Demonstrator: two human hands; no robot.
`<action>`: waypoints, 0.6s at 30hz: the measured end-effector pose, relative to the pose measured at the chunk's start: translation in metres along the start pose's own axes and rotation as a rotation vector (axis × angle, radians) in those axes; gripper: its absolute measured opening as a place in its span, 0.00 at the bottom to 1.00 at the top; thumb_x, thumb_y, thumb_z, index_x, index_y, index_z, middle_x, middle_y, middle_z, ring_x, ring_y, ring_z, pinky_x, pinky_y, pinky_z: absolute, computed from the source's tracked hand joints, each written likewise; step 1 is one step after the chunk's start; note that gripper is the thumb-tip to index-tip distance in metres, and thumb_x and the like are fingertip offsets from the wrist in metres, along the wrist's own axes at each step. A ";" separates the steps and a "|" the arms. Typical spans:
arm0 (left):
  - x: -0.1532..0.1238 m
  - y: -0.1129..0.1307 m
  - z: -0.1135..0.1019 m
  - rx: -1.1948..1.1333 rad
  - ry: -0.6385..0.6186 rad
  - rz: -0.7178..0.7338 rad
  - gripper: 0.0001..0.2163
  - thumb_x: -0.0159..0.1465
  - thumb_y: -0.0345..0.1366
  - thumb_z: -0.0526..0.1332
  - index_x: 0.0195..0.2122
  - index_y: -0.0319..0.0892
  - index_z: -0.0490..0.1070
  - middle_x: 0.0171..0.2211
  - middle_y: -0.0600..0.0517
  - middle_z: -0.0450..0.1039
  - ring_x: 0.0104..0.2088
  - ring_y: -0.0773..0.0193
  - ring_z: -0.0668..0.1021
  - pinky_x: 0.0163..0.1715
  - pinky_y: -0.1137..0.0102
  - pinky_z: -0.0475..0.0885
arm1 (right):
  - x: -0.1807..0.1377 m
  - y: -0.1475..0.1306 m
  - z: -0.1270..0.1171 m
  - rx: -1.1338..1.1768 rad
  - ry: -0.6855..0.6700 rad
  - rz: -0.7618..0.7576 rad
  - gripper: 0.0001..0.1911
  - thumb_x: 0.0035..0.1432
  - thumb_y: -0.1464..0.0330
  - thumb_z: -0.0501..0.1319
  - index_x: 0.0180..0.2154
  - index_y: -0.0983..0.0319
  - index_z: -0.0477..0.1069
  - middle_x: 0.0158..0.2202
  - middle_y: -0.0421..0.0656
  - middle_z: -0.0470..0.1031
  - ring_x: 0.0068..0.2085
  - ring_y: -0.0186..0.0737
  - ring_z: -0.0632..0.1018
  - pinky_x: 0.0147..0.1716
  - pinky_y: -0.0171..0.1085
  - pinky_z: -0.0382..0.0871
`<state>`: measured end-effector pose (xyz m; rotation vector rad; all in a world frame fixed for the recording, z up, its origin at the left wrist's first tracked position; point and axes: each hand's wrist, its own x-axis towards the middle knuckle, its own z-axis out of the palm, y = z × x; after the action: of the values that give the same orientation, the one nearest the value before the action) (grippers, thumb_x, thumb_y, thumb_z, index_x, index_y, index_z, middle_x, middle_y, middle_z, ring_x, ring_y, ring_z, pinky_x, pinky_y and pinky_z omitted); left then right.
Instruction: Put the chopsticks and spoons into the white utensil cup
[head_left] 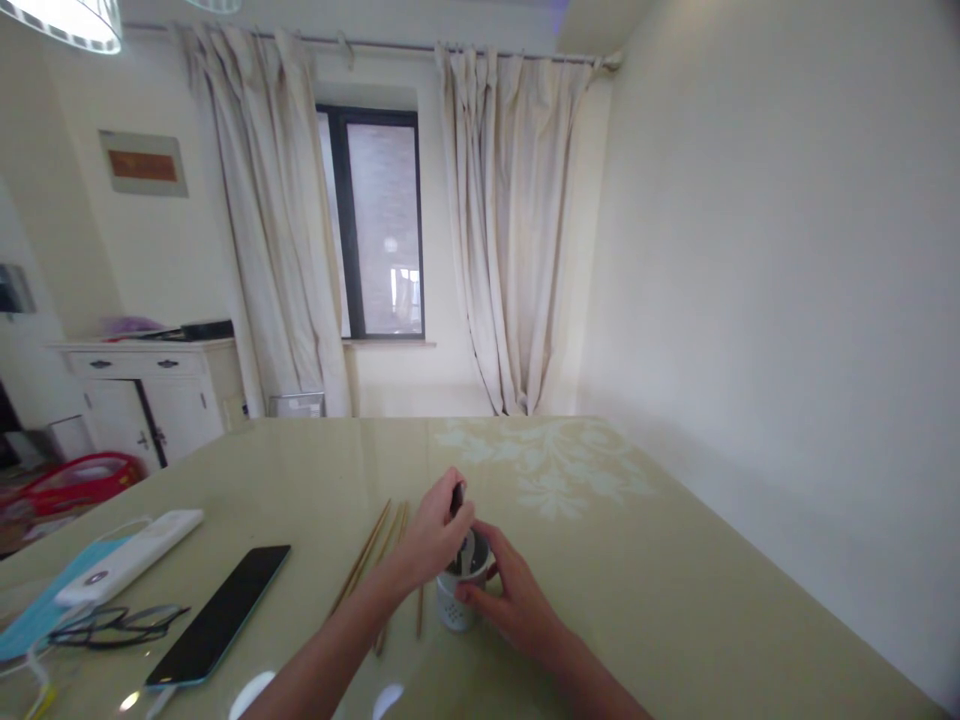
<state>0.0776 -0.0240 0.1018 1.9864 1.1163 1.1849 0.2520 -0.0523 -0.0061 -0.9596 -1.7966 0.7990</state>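
A pale, perforated utensil holder (454, 608) stands upright on the table, its open top facing me. My left hand (439, 530) is above its rim, fingers closed around a dark-handled utensil (457, 497). The lower end of that utensil seems to reach into the holder, but its kind cannot be made out. Curved around the right side of the holder, my right hand (517, 595) grips it with thumb in front and fingers behind. Several wooden chopsticks (366, 553) lie on the table to the left of the holder, partly hidden by my left forearm.
On the left of the glossy table (675, 600) lie a black-screened phone (221, 615) with a cable, eyeglasses (120, 625), a white power strip or similar long device (131, 557) and a blue mask-like sheet (67, 590). A wall (787, 300) runs along the right side.
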 end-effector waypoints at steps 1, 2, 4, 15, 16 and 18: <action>0.002 0.000 -0.003 -0.079 0.051 -0.002 0.07 0.65 0.39 0.57 0.32 0.48 0.59 0.29 0.58 0.59 0.31 0.62 0.65 0.33 0.67 0.62 | 0.000 0.000 0.000 0.001 0.001 0.004 0.39 0.61 0.59 0.72 0.70 0.54 0.62 0.67 0.52 0.71 0.58 0.54 0.78 0.47 0.44 0.76; 0.006 0.000 -0.008 -0.166 0.113 -0.001 0.07 0.64 0.39 0.58 0.31 0.48 0.59 0.29 0.58 0.58 0.31 0.63 0.64 0.33 0.67 0.62 | -0.001 0.000 0.000 0.000 0.001 0.008 0.40 0.61 0.59 0.72 0.70 0.54 0.63 0.67 0.52 0.70 0.59 0.55 0.77 0.47 0.44 0.76; 0.014 0.004 -0.024 -0.360 0.263 0.005 0.08 0.63 0.38 0.60 0.31 0.47 0.59 0.28 0.59 0.57 0.30 0.64 0.64 0.33 0.69 0.63 | -0.001 -0.001 -0.001 -0.002 0.002 0.013 0.40 0.60 0.58 0.73 0.70 0.54 0.63 0.67 0.53 0.70 0.59 0.55 0.77 0.48 0.44 0.76; 0.037 -0.031 -0.125 -1.085 0.381 -0.410 0.09 0.57 0.27 0.63 0.30 0.44 0.62 0.22 0.62 0.53 0.19 0.72 0.60 0.18 0.76 0.60 | 0.002 -0.006 -0.002 0.029 -0.001 0.033 0.40 0.60 0.56 0.72 0.69 0.56 0.64 0.65 0.54 0.72 0.58 0.56 0.78 0.49 0.46 0.76; 0.035 -0.043 -0.124 -1.084 0.372 -0.479 0.08 0.57 0.26 0.62 0.31 0.44 0.63 0.21 0.62 0.54 0.18 0.72 0.60 0.17 0.76 0.59 | 0.002 -0.006 -0.002 0.032 0.000 0.034 0.40 0.60 0.57 0.73 0.69 0.56 0.64 0.65 0.54 0.73 0.57 0.56 0.78 0.49 0.46 0.76; 0.030 -0.067 -0.120 -1.062 0.371 -0.581 0.07 0.59 0.26 0.59 0.31 0.44 0.62 0.21 0.62 0.55 0.16 0.72 0.60 0.14 0.77 0.57 | 0.002 -0.006 -0.002 0.036 0.002 0.034 0.40 0.60 0.57 0.73 0.69 0.56 0.64 0.65 0.54 0.73 0.57 0.56 0.78 0.49 0.46 0.75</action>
<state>-0.0461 0.0412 0.1155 0.6102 0.8357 1.4019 0.2518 -0.0536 0.0001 -0.9699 -1.7626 0.8485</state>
